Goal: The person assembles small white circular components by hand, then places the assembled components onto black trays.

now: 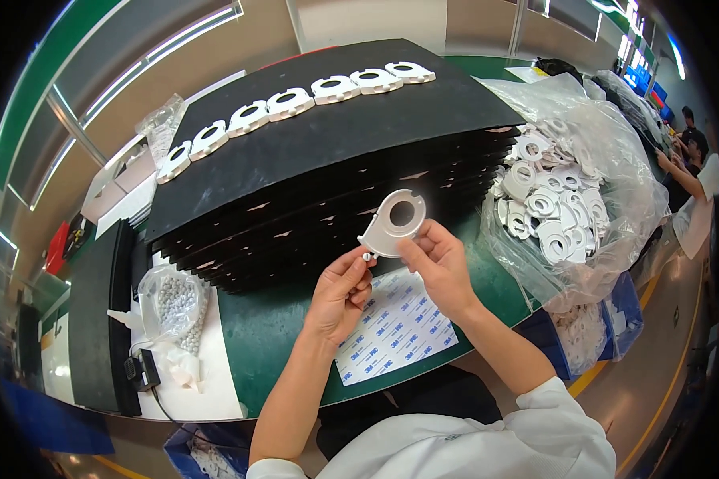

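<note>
My right hand pinches a flat white plastic part with a large round hole, held up above the table. My left hand is closed just left of it, with a small white bead-like piece between thumb and fingertip, close to the part's lower corner. Whether the piece touches the part I cannot tell. Beneath my hands lies a white sheet printed in blue. Similar white parts stand in a row on top of a black stack of boards.
On the right a clear plastic bag holds many loose white parts. A bag of small white beads sits at the left by a black adapter. Blue bins stand below the green table. People work at far right.
</note>
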The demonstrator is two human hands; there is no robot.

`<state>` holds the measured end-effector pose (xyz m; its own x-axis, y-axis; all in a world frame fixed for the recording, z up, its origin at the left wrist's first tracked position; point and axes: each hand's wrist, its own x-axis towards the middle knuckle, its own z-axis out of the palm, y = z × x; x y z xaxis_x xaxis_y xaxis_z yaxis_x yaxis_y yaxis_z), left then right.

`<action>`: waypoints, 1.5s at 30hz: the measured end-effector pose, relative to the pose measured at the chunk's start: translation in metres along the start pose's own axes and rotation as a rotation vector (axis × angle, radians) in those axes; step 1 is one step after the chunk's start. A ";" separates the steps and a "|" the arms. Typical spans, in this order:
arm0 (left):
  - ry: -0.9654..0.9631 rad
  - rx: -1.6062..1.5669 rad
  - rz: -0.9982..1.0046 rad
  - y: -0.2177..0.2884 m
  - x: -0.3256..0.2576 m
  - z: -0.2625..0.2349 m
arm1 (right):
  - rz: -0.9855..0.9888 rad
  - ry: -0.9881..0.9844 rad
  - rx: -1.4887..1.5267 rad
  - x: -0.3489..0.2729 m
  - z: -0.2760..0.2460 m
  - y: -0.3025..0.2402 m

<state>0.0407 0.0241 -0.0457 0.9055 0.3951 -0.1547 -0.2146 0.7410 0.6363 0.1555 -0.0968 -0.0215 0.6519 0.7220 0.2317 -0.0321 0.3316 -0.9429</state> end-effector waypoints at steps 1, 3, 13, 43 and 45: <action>-0.007 0.003 0.003 0.000 0.001 0.001 | -0.011 -0.015 -0.003 0.002 0.002 -0.001; -0.035 -0.032 0.008 -0.001 0.001 -0.002 | -0.010 -0.037 0.007 0.004 0.004 -0.001; -0.085 -0.072 -0.007 -0.004 0.000 -0.009 | 0.021 -0.049 0.019 -0.002 0.015 -0.002; 0.124 -0.154 -0.057 0.005 0.000 -0.009 | 0.095 0.134 -0.968 0.227 -0.134 -0.160; 0.106 -0.183 -0.024 0.006 -0.001 -0.004 | -0.075 0.193 -1.283 0.216 -0.160 -0.170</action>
<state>0.0368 0.0298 -0.0450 0.8697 0.4236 -0.2533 -0.2646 0.8334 0.4853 0.4233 -0.0945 0.1505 0.7222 0.5927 0.3566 0.6822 -0.5249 -0.5090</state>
